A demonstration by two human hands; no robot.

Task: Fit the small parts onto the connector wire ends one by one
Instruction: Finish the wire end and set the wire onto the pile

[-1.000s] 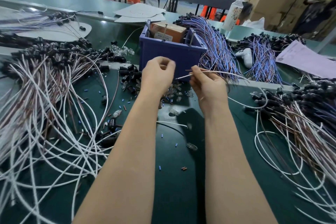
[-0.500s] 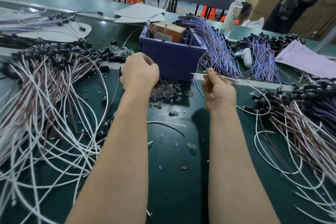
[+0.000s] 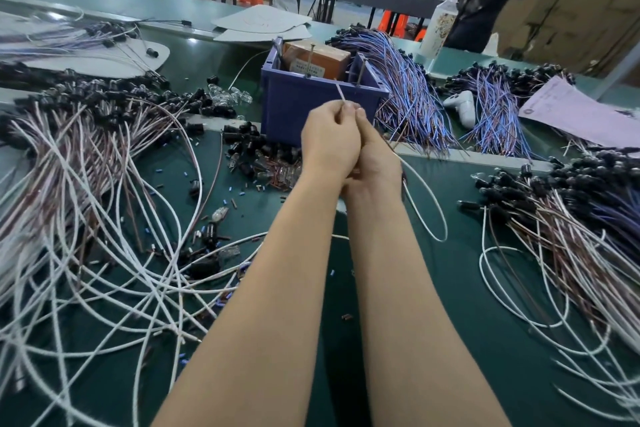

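A matte green counter (image 3: 460,270) is strewn with looping white wires (image 3: 86,218); a thin wire (image 3: 340,94) is pinched by the left hand (image 3: 329,142) and right hand (image 3: 377,158), pressed together.

View: one head-worn wide-angle camera.
Facing: forward and down onto the desk (image 3: 519,374).
Nearness: close; left hand (image 3: 329,139) and right hand (image 3: 377,158) mid-frame.

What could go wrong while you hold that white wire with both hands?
1. The left hand and right hand pinch the white wire close together. Whatever sits between the fingers is hidden, and it might slip and drop among the loose parts below.
2. The wire's loop lies near the right wire pile and may snag there.
3. The wire tip points toward the blue bin; pushing forward might bend it.
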